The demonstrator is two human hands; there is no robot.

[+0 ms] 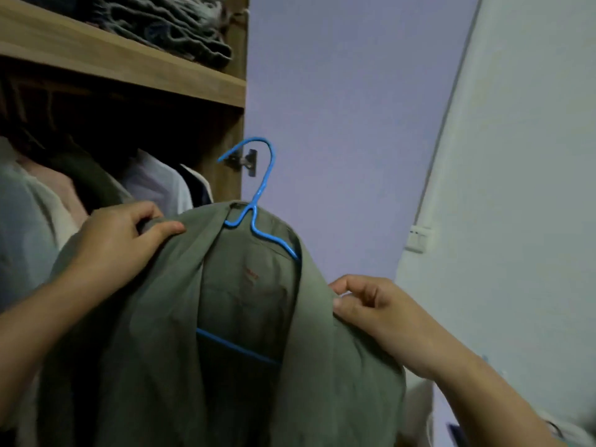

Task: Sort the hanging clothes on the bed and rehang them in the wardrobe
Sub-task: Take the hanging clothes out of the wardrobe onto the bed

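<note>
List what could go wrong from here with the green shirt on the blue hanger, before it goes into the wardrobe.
1. The blue hanger has its hook free in the air, on no rail. Only the left hand and right hand hold the green shirt by its shoulders, so the hanger could slip out.
2. The hanging clothes under the wooden shelf look tightly packed; the hook may snag them.
3. The rail sits in darkness, so the hook might miss it.

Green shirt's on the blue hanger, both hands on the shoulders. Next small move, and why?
Probably lift and swing left, toward the wardrobe's hanging space. The blue wire hanger has its hook free in the air, right of the wooden wardrobe; left hand and right hand each pinch the olive-green shirt.
</note>
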